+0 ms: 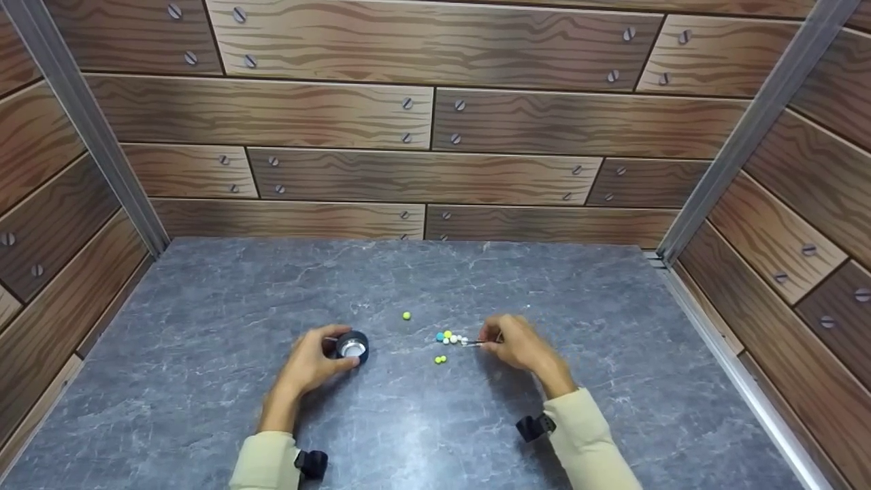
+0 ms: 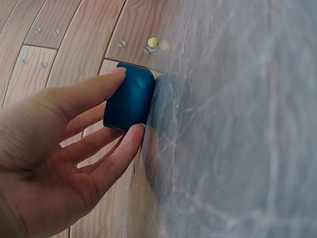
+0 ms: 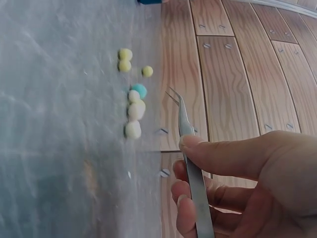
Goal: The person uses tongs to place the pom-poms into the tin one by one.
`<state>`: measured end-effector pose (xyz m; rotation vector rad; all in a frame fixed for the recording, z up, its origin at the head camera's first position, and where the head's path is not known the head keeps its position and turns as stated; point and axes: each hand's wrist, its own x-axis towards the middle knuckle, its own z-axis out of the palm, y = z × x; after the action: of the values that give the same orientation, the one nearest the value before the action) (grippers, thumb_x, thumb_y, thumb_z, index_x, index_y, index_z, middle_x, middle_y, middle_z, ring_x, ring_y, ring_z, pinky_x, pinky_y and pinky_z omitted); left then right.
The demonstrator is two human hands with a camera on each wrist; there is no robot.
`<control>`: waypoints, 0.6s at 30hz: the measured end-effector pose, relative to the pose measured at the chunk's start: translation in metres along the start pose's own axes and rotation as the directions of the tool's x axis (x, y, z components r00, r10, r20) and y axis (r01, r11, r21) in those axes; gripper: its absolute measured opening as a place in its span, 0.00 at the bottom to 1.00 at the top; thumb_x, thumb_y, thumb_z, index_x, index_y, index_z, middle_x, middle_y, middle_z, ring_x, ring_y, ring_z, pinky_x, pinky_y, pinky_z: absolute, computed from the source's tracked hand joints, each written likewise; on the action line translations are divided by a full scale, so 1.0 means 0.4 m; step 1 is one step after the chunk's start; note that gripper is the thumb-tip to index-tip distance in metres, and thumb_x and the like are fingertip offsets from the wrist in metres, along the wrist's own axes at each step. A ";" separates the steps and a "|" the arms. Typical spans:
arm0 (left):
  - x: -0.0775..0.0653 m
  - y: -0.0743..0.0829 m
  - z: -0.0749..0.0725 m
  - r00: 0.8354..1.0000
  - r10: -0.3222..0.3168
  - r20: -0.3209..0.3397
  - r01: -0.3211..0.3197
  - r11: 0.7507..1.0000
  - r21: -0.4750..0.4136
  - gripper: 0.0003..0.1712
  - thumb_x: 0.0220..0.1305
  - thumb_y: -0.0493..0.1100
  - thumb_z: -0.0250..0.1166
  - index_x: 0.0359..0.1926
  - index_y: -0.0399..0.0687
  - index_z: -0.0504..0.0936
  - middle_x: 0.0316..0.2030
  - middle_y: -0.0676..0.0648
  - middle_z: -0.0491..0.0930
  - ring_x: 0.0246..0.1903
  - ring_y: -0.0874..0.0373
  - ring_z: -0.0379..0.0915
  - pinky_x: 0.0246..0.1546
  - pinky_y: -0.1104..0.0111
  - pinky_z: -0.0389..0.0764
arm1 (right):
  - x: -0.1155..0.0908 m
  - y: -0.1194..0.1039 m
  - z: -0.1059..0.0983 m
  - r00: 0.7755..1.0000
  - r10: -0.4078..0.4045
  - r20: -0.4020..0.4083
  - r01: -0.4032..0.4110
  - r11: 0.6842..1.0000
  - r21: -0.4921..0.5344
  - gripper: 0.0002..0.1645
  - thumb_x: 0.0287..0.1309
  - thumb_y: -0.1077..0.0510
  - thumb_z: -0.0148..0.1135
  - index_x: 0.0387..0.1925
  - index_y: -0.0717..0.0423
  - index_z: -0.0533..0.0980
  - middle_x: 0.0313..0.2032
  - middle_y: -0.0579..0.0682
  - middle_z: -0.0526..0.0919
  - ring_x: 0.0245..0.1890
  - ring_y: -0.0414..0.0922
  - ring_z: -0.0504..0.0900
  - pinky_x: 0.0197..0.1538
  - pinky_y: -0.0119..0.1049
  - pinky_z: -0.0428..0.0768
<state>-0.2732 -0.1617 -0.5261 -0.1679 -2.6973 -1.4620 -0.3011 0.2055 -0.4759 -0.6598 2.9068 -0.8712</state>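
Note:
My left hand (image 1: 309, 361) holds a small dark blue round cup (image 2: 131, 99) between thumb and fingers, close against the tabletop. In the head view the cup's open top faces up and its inside is silvery. My right hand (image 1: 520, 342) grips metal tweezers (image 3: 190, 158) with bent tips, pinched between thumb and fingers. The tips are slightly apart with nothing between them, above the table beside a cluster of small balls. That cluster has a blue ball (image 1: 440, 337), a yellow ball (image 1: 448, 334) and several white balls (image 3: 133, 130).
A pair of yellow-green balls (image 1: 440, 359) lies nearer the person, and a single yellow-green ball (image 1: 407, 316) lies farther back. The grey marbled table (image 1: 272, 286) is bounded by wood-patterned walls (image 1: 340, 116) with metal corner posts (image 1: 742, 136).

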 end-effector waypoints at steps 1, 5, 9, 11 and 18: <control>0.000 0.000 0.000 1.000 0.002 0.000 -0.002 1.000 -0.003 0.31 0.51 0.35 0.80 0.58 0.37 0.83 0.49 0.36 0.88 0.50 0.44 0.86 0.57 0.49 0.81 | 0.000 -0.001 0.003 1.000 -0.006 0.005 0.006 1.000 -0.001 0.03 0.58 0.67 0.71 0.30 0.58 0.83 0.28 0.51 0.86 0.29 0.39 0.78 0.36 0.36 0.78; 0.001 -0.002 0.000 1.000 0.006 0.002 -0.006 1.000 -0.008 0.31 0.51 0.35 0.80 0.59 0.37 0.83 0.49 0.35 0.88 0.49 0.44 0.86 0.57 0.49 0.81 | -0.002 -0.006 0.015 0.999 -0.032 0.003 0.032 0.999 -0.003 0.04 0.56 0.68 0.71 0.29 0.58 0.83 0.27 0.51 0.86 0.28 0.39 0.77 0.35 0.35 0.77; 0.000 -0.004 0.000 1.000 0.006 0.004 -0.006 1.000 -0.005 0.31 0.51 0.35 0.80 0.58 0.38 0.83 0.49 0.36 0.88 0.49 0.44 0.86 0.57 0.49 0.81 | -0.002 -0.011 0.027 0.999 -0.048 -0.009 0.048 0.999 -0.003 0.05 0.55 0.69 0.71 0.30 0.59 0.83 0.27 0.52 0.86 0.29 0.39 0.78 0.36 0.35 0.78; -0.001 -0.004 0.000 1.000 0.005 0.007 -0.005 1.000 -0.004 0.31 0.52 0.35 0.80 0.58 0.38 0.83 0.49 0.35 0.88 0.49 0.44 0.86 0.57 0.49 0.81 | -0.003 -0.014 0.034 0.998 -0.066 -0.010 0.066 0.998 -0.006 0.05 0.54 0.70 0.71 0.30 0.60 0.83 0.27 0.52 0.86 0.29 0.39 0.78 0.35 0.34 0.77; -0.001 0.000 -0.002 1.000 -0.006 0.021 0.006 1.000 -0.010 0.31 0.52 0.35 0.80 0.59 0.38 0.83 0.50 0.36 0.87 0.51 0.43 0.85 0.58 0.48 0.81 | -0.004 -0.022 0.049 0.995 -0.091 -0.039 0.090 0.995 -0.038 0.06 0.53 0.71 0.72 0.29 0.59 0.83 0.26 0.51 0.86 0.27 0.40 0.78 0.33 0.33 0.77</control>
<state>-0.2727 -0.1624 -0.5256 -0.1772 -2.7095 -1.4844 -0.2933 0.1893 -0.4880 -0.7920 2.9557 -0.8528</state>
